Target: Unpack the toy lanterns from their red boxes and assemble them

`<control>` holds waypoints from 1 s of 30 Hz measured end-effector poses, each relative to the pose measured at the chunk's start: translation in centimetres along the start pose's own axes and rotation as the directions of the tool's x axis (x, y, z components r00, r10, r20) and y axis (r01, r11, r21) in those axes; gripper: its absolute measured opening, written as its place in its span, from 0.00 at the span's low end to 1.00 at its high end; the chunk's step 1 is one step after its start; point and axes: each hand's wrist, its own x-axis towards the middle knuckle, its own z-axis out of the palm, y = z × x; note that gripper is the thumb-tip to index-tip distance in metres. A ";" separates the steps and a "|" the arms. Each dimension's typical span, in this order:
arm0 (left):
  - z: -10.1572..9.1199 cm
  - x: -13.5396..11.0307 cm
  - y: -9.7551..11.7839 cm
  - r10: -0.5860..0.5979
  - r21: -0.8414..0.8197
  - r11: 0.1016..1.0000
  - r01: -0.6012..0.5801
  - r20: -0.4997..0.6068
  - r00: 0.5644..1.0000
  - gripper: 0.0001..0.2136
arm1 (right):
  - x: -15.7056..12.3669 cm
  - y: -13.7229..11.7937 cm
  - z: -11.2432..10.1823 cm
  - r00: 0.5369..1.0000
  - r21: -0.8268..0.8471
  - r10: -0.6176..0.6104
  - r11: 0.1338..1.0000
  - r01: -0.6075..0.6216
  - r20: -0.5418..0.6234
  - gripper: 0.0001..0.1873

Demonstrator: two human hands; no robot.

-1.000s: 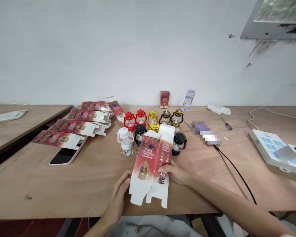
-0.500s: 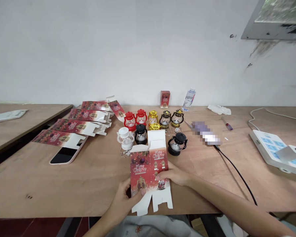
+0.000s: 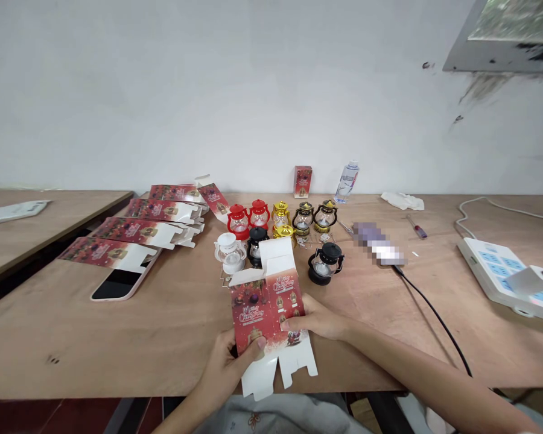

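A red and white Christmas gift box (image 3: 271, 310), printed with "Merry Christmas", is held between my two hands near the front edge of the table. Its white flaps stick out at top and bottom. My left hand (image 3: 235, 355) grips its lower left side, thumb on the front. On the right side, my right hand (image 3: 314, 319) pinches it with the fingers partly hidden behind. Just beyond the box stand small lanterns: a white lantern (image 3: 230, 253), a black lantern (image 3: 257, 246), and another black lantern (image 3: 326, 264) to the right. Red lanterns (image 3: 238, 222) and gold ones (image 3: 280, 215) are behind.
Flat boxes (image 3: 117, 253) lie fanned at left over a phone (image 3: 117, 284). A closed box (image 3: 303, 182) and a water bottle (image 3: 346, 182) stand by the wall. At right are a screwdriver (image 3: 419, 229), a tissue (image 3: 402, 201), a cabled blurred device (image 3: 375, 241) and a power strip (image 3: 502, 271).
The box has tilted, its top swinging slightly left, and now covers part of the black lantern behind it. Both hands keep hold of it. The lanterns stay where they were.
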 end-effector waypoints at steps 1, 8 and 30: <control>0.0 -0.1 0.1 0.006 0.000 1.000 -0.007 -0.013 1.000 0.21 | 0.0 0.0 0.0 1.000 -0.013 0.008 1.000 -0.008 0.003 0.23; -0.4 -0.5 -1.1 0.007 -0.008 1.000 -0.008 -0.137 0.991 0.22 | 0.0 0.2 -0.1 0.998 0.000 0.031 1.000 -0.031 -0.052 0.24; -17.0 15.5 14.3 0.618 0.491 0.786 -0.376 -0.652 0.440 0.12 | 0.5 0.2 -0.3 0.987 0.121 -0.036 0.992 0.017 0.156 0.26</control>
